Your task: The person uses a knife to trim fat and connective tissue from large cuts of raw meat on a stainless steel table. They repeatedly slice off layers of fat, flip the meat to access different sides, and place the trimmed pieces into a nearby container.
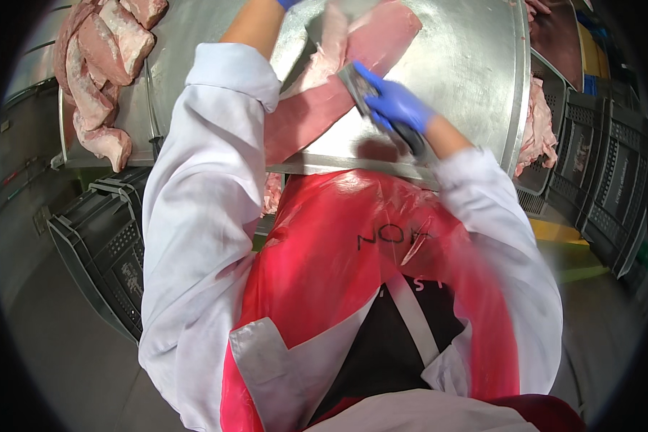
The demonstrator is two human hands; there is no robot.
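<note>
My right hand (403, 106), in a blue glove, is closed round a hand tool with a black handle (409, 138) and a broad grey metal head (356, 88). Its kind is not plain. The head rests against the right edge of a long pink slab of meat (302, 119), which lies slantwise on the metal table (468, 79). A paler, fatty strip (330, 50) runs along the slab's upper part. Of my left hand (288, 3) only a bit of blue glove shows at the top edge, beyond the slab's left side; its fingers are out of view.
Several pieces of meat (97, 65) are heaped at the table's left. Beside them lies a thin rod-like tool (151, 108) with a dark end. Dark plastic crates stand at the left (104, 245) and right (590, 158). More meat (536, 129) fills a container at the right edge.
</note>
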